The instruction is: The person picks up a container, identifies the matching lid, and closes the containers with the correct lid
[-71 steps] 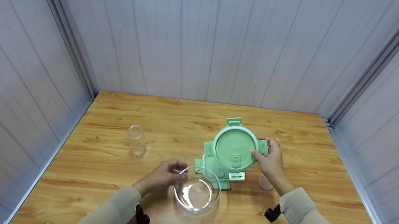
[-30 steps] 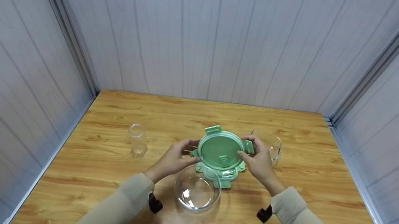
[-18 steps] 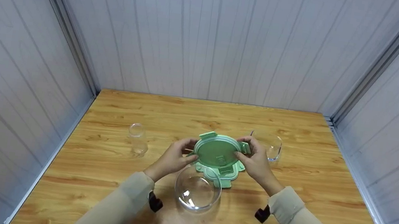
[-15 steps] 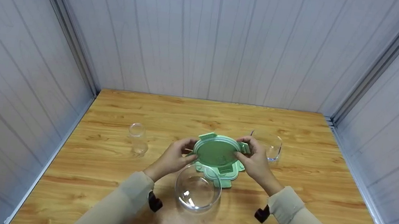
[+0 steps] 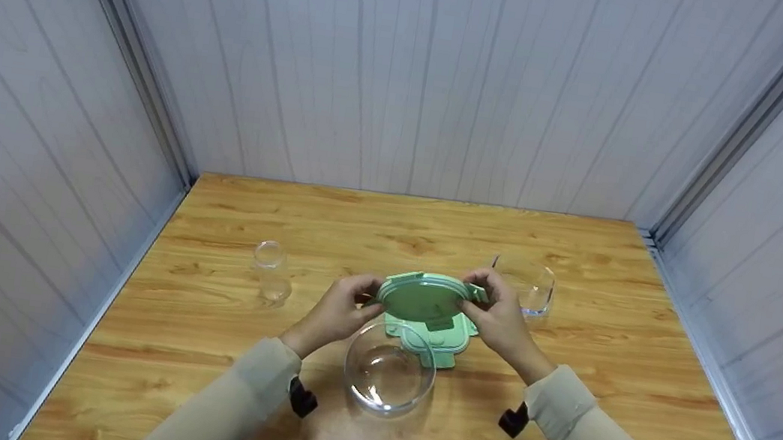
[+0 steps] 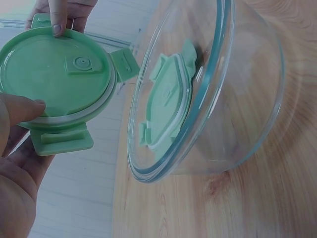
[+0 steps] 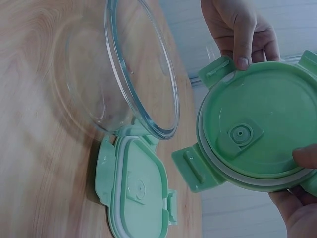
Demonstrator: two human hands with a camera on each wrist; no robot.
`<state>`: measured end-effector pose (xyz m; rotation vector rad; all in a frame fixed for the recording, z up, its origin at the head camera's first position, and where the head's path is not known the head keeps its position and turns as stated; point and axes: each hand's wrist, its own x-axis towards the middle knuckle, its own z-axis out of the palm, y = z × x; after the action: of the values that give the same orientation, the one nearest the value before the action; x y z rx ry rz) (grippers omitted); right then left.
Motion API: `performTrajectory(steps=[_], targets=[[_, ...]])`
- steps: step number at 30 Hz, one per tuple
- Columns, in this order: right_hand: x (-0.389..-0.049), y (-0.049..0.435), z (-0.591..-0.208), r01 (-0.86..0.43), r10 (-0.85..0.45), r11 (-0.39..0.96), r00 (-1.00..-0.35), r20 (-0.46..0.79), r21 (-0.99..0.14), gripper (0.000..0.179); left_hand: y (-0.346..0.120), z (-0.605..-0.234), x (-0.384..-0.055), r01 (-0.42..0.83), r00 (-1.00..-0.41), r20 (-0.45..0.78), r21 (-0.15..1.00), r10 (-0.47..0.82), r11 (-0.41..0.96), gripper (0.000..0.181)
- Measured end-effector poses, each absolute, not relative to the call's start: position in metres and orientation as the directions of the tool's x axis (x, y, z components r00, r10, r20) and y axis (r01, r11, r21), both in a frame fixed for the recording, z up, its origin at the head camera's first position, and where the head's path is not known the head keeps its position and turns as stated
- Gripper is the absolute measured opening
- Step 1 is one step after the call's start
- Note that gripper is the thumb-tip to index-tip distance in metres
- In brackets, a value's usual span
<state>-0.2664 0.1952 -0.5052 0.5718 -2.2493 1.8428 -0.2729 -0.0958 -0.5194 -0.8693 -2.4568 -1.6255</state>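
Observation:
Both hands hold a round green snap-lock lid (image 5: 424,302) up off the table, just behind a round glass bowl (image 5: 385,405). My left hand (image 5: 340,313) pinches its left edge, thumb on the face that shows in the left wrist view. On the opposite edge, my right hand (image 5: 503,324) grips beside a locking tab. The lid is tilted, seen at a shallow angle from the head. Beneath and behind the bowl's rim lies a second, rectangular green lid (image 7: 143,191) on the table, partly hidden by the bowl and the round lid.
A narrow clear glass jar (image 5: 272,278) stands at the left of the wooden table (image 5: 208,347). Behind my right hand is a squarish clear glass container (image 5: 539,294). Pale panel walls (image 5: 410,78) enclose the back and both sides.
My left hand has let go of the bowl's rim and taken the round lid's left edge. The lid has come left and a little lower, its face tipping until seen nearly edge-on.

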Motion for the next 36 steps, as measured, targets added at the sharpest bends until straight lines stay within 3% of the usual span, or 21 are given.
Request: performTrajectory(steps=[17, 20, 26, 36], targets=[[-0.267, 0.199, -0.51, -0.407, -0.224, 0.17, -0.903, 0.366, -0.898, 0.015, -0.097, -0.524, -0.267, 0.593, -0.797, 0.486, 0.741, 0.358, 0.315, 0.014], [-0.267, 0.201, -0.509, -0.392, -0.249, 0.187, -0.906, 0.343, -0.901, 0.021, -0.097, -0.526, -0.267, 0.62, -0.779, 0.512, 0.717, 0.363, 0.318, 0.015], [-0.266, 0.208, -0.503, -0.296, -0.303, 0.249, -0.928, 0.216, -0.922, 0.055, -0.097, -0.527, -0.266, 0.677, -0.733, 0.569, 0.665, 0.374, 0.315, 0.018], [-0.267, 0.214, -0.497, -0.113, -0.314, 0.211, -0.949, 0.043, -0.971, 0.061, -0.098, -0.528, -0.264, 0.753, -0.657, 0.662, 0.556, 0.36, 0.353, 0.021]])
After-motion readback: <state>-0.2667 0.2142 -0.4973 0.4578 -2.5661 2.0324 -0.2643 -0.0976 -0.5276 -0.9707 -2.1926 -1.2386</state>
